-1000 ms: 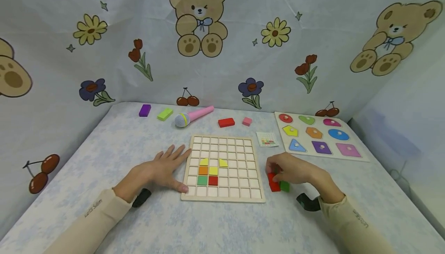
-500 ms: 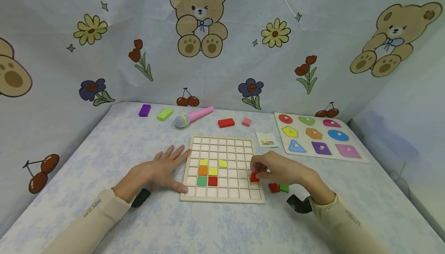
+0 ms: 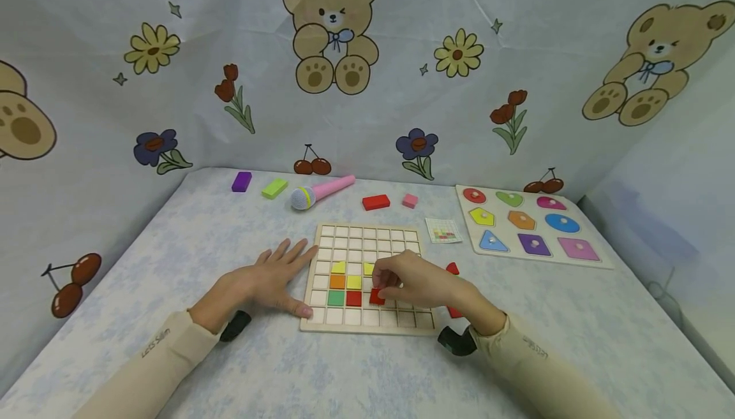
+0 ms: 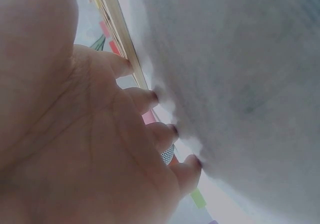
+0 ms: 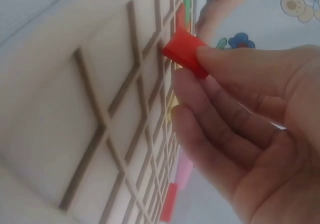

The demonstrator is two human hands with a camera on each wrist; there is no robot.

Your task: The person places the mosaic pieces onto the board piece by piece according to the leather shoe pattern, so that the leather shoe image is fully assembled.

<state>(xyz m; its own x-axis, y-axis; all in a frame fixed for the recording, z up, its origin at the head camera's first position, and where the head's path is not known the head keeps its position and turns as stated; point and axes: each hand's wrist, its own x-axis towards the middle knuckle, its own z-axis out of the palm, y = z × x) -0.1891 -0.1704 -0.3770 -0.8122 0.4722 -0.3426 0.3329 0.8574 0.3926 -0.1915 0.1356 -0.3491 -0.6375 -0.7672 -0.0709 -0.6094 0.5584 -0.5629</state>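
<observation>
In the head view a wooden grid board [image 3: 344, 329] lies mid-table. My left hand [image 3: 261, 288] rests with fingers spread at its left edge, the thumb at the near left corner. Between thumb and fingers my right hand [image 3: 416, 282] pinches a red tile [image 3: 376, 296], close over the cell right of a placed red tile [image 3: 353, 298]. In the right wrist view the pinched red tile [image 5: 187, 51] tilts over the grid. Also on the board are a green tile [image 3: 335, 298], an orange tile [image 3: 337, 281], a yellow square [image 3: 354, 282] and two cut-corner yellow tiles.
Right of the board lie red pieces [image 3: 453, 268], partly hidden by the right forearm. Farther back are a pattern card [image 3: 443, 231], a shape puzzle [image 3: 499, 218], a pink toy microphone [image 3: 321, 192], a red block [image 3: 376, 202], a pink block [image 3: 410, 201], a lime block [image 3: 275, 189] and a purple block [image 3: 242, 182].
My right hand has carried the red tile leftward from beside the board to over the grid, near the placed red tile. My left hand has stayed at the board's left edge.
</observation>
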